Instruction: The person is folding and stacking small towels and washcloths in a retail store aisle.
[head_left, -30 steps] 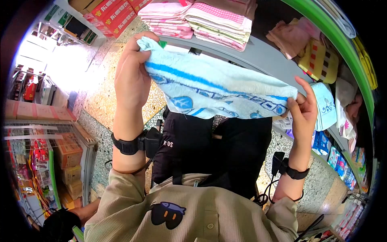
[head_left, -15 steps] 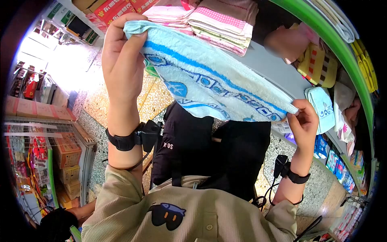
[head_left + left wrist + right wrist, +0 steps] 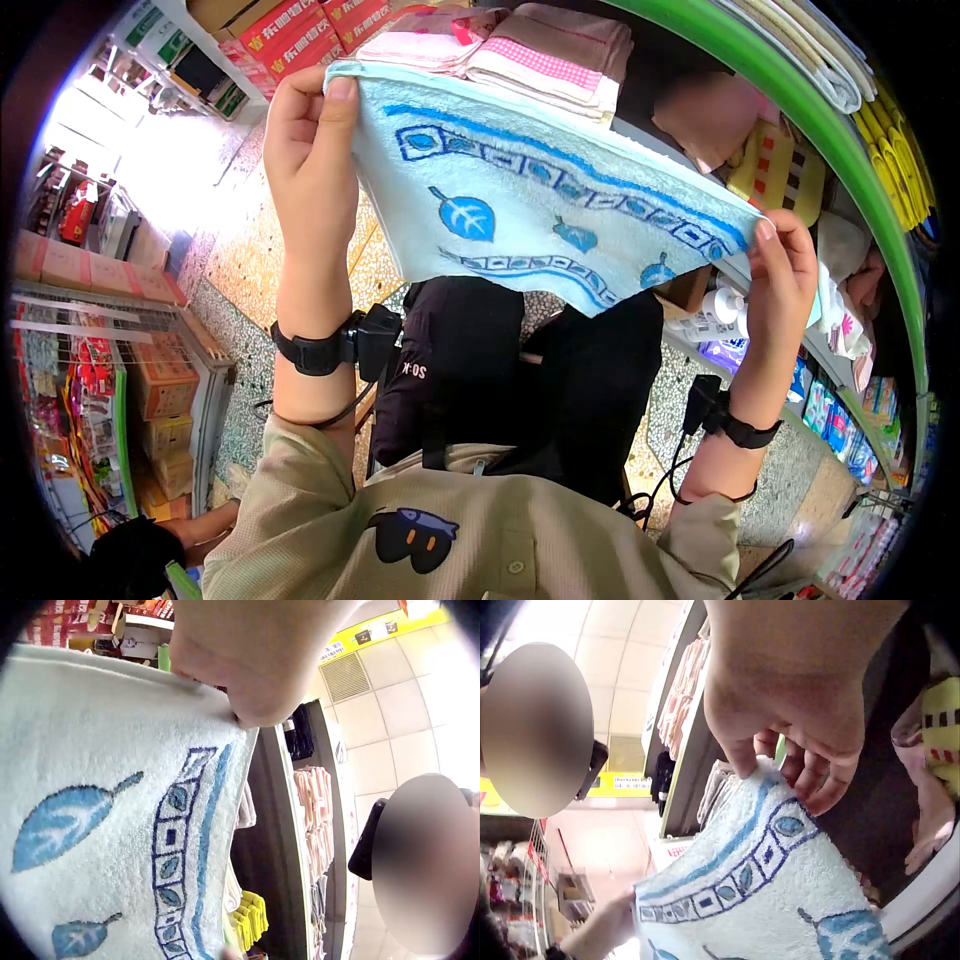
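Observation:
A light blue towel (image 3: 530,185) with a darker blue stripe, a chain-like border and leaf prints hangs stretched between both hands, in front of the person's dark trousers. My left hand (image 3: 315,160) pinches its upper left corner, thumb on the near face. At the other end, the upper right corner is pinched by my right hand (image 3: 785,265), which sits lower in the head view. The left wrist view has the left hand (image 3: 259,667) at the towel's corner. Seen from the right wrist, thumb and fingers of the right hand (image 3: 787,712) grip the terry edge.
Behind the towel, a grey shelf holds stacks of folded pink and white towels (image 3: 550,55). Yellow cloths (image 3: 890,160) hang by the green shelf edge (image 3: 850,130). Red cartons (image 3: 290,40) stand at the back left, and a wire rack of goods (image 3: 100,400) is on the left.
The towel has gone from bunched and sagging to spread wider, showing more leaf prints. Most recently my right hand moved up and outward; my left hand shifted outward, then slightly back.

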### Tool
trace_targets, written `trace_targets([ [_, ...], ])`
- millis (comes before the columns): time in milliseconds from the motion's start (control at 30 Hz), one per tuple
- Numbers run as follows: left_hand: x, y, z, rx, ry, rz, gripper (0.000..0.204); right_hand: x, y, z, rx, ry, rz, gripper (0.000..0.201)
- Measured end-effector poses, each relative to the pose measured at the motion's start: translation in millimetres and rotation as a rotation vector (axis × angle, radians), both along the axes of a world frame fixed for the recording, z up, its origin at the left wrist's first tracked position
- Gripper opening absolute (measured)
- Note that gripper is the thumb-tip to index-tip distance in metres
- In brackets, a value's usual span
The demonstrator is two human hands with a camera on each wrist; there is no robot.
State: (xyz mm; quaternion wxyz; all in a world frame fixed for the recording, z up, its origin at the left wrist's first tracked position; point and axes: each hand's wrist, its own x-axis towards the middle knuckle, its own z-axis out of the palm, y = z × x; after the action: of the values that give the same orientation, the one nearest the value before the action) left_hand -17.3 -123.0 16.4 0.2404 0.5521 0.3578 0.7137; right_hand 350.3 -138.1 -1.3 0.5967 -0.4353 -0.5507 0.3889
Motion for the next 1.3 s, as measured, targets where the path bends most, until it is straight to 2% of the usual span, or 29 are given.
trace_targets([
  [100, -8, 0, -3, -0.03, -0.027, -0.006, 0.019, 0, -4, 12, -0.012, 0.194, 0.229, 0.005],
  [233, -8, 0, -5, -0.046, -0.029, -0.012, 0.018, -2, 0, 5, -0.099, 0.1, 0.124, 0.005],
  [367, 2, 0, -9, -0.059, -0.064, -0.025, 0.018, -7, 0, 4, -0.045, 0.124, 0.032, 0.008],
  [500, 5, 4, -13, -0.049, -0.152, -0.149, 0.019, -10, 1, 10, 0.004, 0.093, -0.073, 0.011],
  [567, 4, 4, -10, -0.089, -0.106, -0.138, 0.019, -8, 4, 12, 0.028, 0.072, -0.12, 0.012],
  [800, -5, 0, -9, -0.153, -0.044, -0.093, 0.023, 18, 1, 17, 0.152, -0.16, -0.111, 0.006],
  [900, -9, 1, -13, -0.151, -0.059, -0.127, 0.022, 16, -2, 19, 0.162, -0.147, -0.146, 0.007],
  [1000, -5, 2, -14, -0.169, -0.147, -0.168, 0.021, 18, 0, 18, 0.104, -0.046, -0.084, 0.008],
  [1100, 1, 4, -16, -0.151, -0.179, -0.198, 0.02, 17, 2, 16, 0.03, -0.062, -0.064, 0.011],
  [1200, 4, 4, -16, -0.152, -0.161, -0.185, 0.02, 15, 3, 15, 0.022, -0.158, -0.137, 0.013],
  [1300, 0, 1, -13, -0.21, -0.106, -0.069, 0.02, 11, 4, 19, 0.116, -0.249, -0.154, 0.012],
])
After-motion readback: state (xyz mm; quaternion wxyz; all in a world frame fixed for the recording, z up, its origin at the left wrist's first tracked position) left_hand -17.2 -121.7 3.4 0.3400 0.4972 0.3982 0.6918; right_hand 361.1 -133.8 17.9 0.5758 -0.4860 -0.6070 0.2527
